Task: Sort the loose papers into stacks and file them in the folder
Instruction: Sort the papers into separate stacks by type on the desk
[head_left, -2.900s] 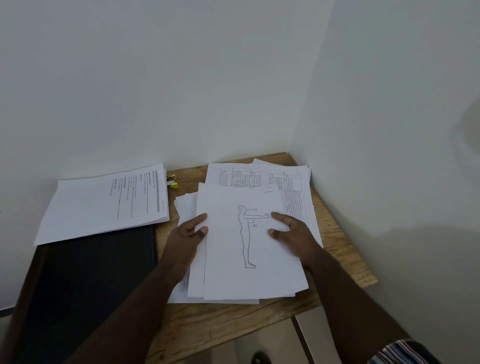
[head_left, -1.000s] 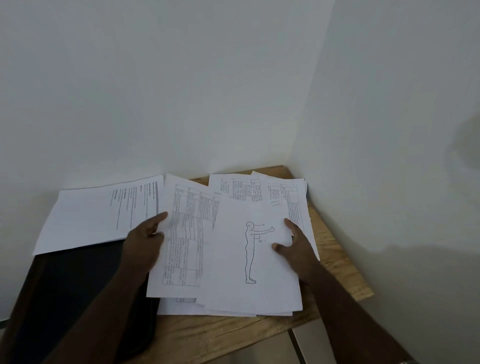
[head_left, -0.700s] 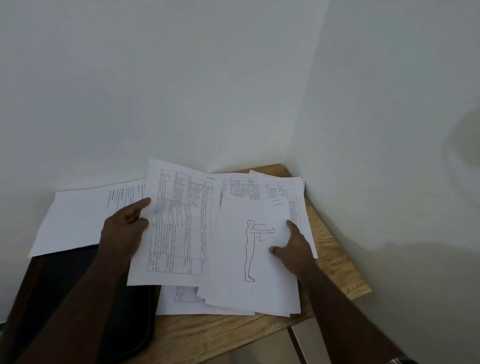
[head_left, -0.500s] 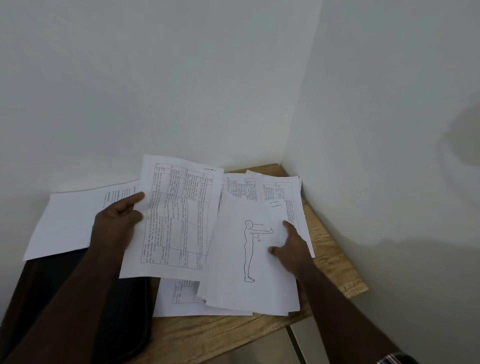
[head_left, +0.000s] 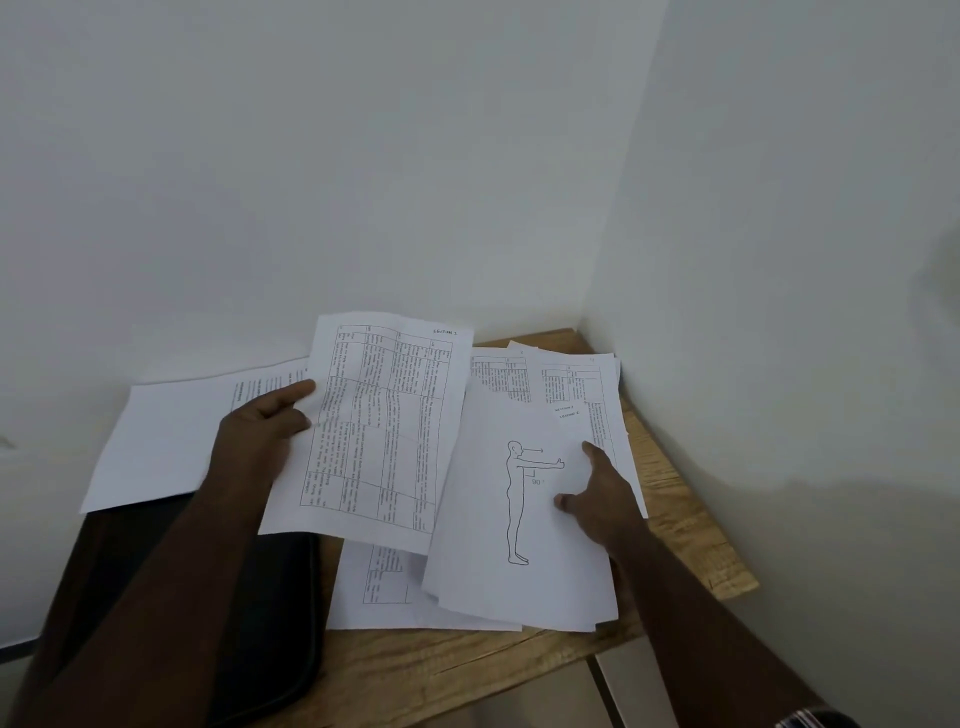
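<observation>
While left hand (head_left: 260, 431) grips table sheet (head_left: 379, 431) (raised); right hand (head_left: 597, 493) presses figure sheet (head_left: 519, 519)

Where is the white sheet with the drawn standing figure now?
The white sheet with the drawn standing figure tops the pile at the wooden table's right side, under the right hand, beside the lifted table-printed sheet.

Dim, flat indoor light; soft shadows, mild wide-angle bending at edges, slight softness.
</observation>
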